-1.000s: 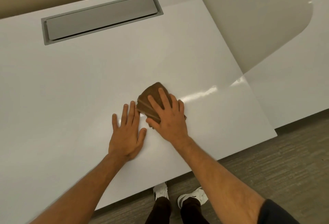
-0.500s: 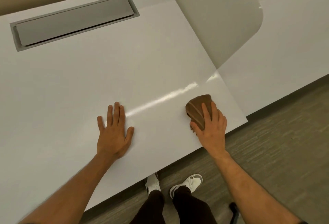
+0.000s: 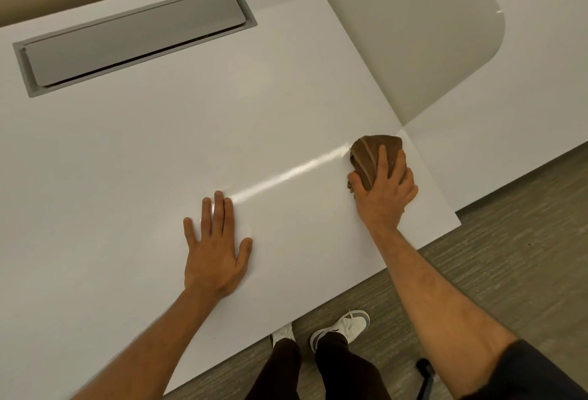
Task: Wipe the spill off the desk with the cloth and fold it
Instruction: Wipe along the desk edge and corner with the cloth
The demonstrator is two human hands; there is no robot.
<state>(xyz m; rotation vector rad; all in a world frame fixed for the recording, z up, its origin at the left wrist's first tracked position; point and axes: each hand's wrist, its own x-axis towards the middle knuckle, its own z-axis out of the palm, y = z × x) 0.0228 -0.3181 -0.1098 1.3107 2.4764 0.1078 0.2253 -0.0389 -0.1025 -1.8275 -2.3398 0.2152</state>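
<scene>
Right hand with fingers curled over bunched brown cloth, pressed to white table near its right seam, apparently wiping; left hand flat, fingers released and spread, likely bracing; no spill discernible.

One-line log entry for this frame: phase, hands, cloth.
phase: wiping | right hand: grips brown cloth on desk near right corner | left hand: flat on desk | cloth: bunched, not folded

Cloth lower half hidden under right hand; spill indiscernible; desk cut by left edge.
</scene>
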